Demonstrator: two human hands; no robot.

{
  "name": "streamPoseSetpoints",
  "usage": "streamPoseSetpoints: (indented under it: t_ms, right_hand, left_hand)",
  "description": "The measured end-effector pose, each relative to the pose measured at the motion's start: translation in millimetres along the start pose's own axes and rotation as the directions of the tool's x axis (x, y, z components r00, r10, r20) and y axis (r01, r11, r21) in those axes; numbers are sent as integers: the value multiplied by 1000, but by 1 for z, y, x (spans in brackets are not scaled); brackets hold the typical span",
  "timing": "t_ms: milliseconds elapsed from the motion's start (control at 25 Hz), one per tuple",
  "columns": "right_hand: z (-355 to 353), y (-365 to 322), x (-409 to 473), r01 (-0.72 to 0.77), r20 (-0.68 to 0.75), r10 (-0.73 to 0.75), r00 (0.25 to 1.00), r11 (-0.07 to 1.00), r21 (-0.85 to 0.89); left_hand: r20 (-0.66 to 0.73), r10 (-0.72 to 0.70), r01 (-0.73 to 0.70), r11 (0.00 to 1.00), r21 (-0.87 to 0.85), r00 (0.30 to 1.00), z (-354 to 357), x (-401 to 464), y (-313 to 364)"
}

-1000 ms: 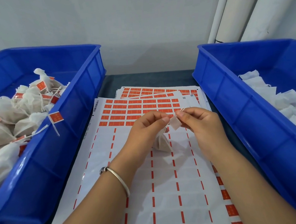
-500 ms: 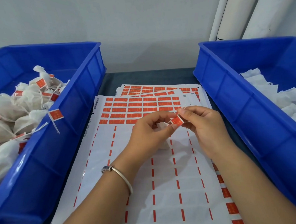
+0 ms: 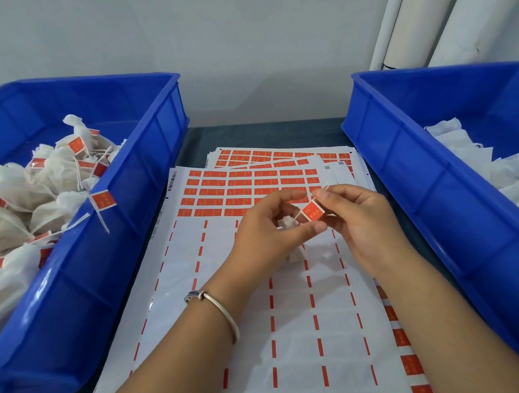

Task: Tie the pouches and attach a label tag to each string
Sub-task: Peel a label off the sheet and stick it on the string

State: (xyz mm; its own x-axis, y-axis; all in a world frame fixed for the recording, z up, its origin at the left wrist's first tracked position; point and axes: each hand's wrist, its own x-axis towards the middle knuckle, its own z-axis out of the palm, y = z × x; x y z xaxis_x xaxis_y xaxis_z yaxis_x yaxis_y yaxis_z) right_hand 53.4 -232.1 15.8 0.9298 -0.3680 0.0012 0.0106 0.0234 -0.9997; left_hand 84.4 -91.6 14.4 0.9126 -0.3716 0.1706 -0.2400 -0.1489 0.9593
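**newbie:** Handling tips for this label tag (image 3: 313, 211)?

**regular:** It looks feather-light and floppy, so pinch it flat, right at the fold over the string (image 3: 319, 194). Right hand (image 3: 360, 220) pinches it now; left hand (image 3: 263, 231) curls round the pouch (image 3: 285, 223), mostly hidden, above the sticker sheet (image 3: 257, 287).

**newbie:** Orientation?

**regular:** Tag's tilted; the string runs diagonally, up-right.

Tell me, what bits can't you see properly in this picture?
All from the head view:
- The pouch is mostly hidden behind the left hand; its knot cannot be seen.
- The print on the orange tag, pinched by the right hand, is too small to read.
- The left bin and right bin are cut off by the picture's edges.
- The lower label sheets lie under the top sheet.
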Motion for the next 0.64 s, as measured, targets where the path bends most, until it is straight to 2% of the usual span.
streamPoseSetpoints:
  t_ms: [160, 360, 520, 640]
  right_hand:
    - [1, -2, -1, 30, 73, -28, 997, 999, -30]
    - [-1, -1, -2, 82, 122, -75, 990, 995, -53]
    - [3, -1, -2, 186, 191, -159, 969, 974, -131]
    - [5, 4, -1, 200, 154, -177, 972, 968, -151]
  left_hand:
    - [15, -27, 29, 989, -147, 1000, -1, 0, 4]
    - [-23, -44, 41, 988, -148, 999, -2, 2, 1]
    - [-72, -72, 54, 973, -226, 995, -4, 3, 2]
    - [-82, -82, 61, 972, -229, 993, -4, 3, 2]
